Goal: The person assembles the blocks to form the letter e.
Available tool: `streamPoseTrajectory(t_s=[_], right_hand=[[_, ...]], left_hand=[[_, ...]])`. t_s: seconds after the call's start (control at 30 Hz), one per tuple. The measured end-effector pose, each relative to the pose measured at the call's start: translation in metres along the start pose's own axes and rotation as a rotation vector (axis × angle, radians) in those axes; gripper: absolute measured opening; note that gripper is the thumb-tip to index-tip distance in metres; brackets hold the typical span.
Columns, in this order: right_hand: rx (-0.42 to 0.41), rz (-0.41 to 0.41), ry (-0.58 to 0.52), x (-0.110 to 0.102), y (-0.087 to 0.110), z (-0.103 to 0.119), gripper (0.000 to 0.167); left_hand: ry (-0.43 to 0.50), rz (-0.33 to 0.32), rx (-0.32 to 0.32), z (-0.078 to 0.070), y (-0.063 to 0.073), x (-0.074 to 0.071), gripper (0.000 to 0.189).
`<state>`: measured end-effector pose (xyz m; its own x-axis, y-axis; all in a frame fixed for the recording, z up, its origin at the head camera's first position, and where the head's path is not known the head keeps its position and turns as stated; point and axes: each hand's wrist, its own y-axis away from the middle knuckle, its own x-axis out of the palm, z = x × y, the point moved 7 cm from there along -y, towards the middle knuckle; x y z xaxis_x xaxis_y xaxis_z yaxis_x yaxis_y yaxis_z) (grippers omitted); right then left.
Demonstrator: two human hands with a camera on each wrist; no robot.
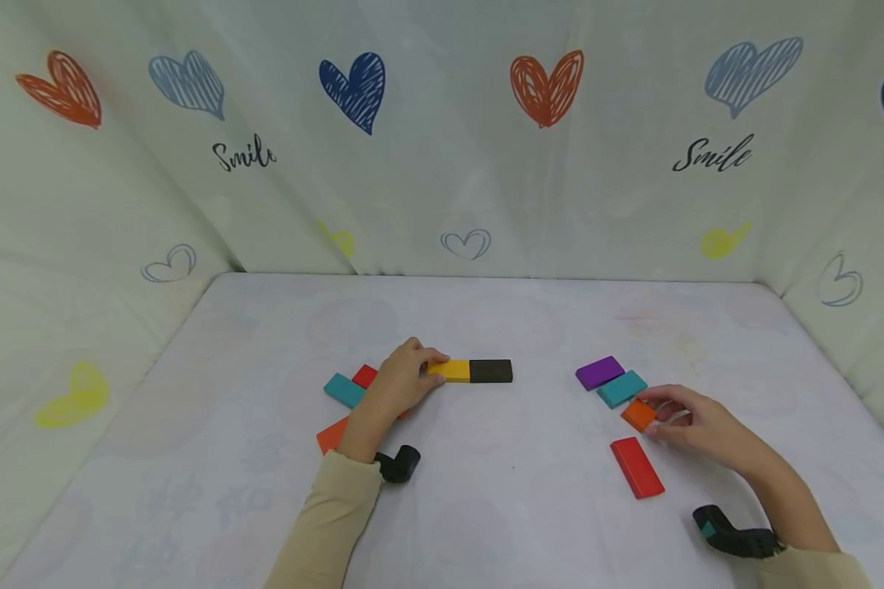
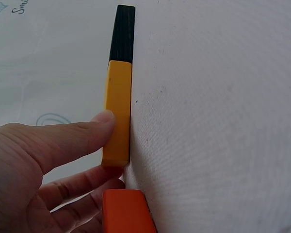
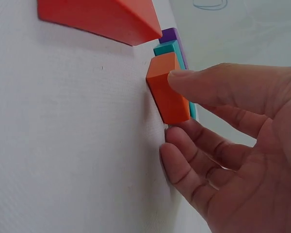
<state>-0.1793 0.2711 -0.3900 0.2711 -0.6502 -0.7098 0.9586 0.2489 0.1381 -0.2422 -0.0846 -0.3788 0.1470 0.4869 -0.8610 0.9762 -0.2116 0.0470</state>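
My left hand (image 1: 399, 383) pinches a yellow block (image 2: 118, 102), its thumb on the block's face. That block lies end to end with a black block (image 1: 490, 371). An orange-red block (image 2: 127, 209) is close to the fingers in the left wrist view. On the right, my right hand (image 1: 700, 421) holds a small orange block (image 3: 164, 87) between thumb and fingers. Just beyond it lie a teal block (image 1: 622, 389) and a purple block (image 1: 600, 373), side by side. A longer red block (image 1: 637, 468) rests nearer to me.
Partly behind the left hand and forearm are a teal block (image 1: 344, 390), a red block (image 1: 364, 375) and an orange-red block (image 1: 331, 435). A white cloth covers the table (image 1: 501, 507). A curtain with printed hearts (image 1: 442, 188) stands behind and at the sides.
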Motion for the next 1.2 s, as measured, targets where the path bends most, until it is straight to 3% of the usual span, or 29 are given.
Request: streamPoseTrajectory(t_s=[0.6,1.2], right_hand=[[-0.049,0.074,0.019,0.0029,-0.0082,0.0038,0.04],[-0.074,0.084,0.055,0.0019,-0.0098,0.0055,0.038]], left_hand=[[0.011,0.007,0.0,0.0003,-0.0004,0.0006,0.032],[0.012,0.003,0.001,0.0007,-0.0001,0.0007,0.031]])
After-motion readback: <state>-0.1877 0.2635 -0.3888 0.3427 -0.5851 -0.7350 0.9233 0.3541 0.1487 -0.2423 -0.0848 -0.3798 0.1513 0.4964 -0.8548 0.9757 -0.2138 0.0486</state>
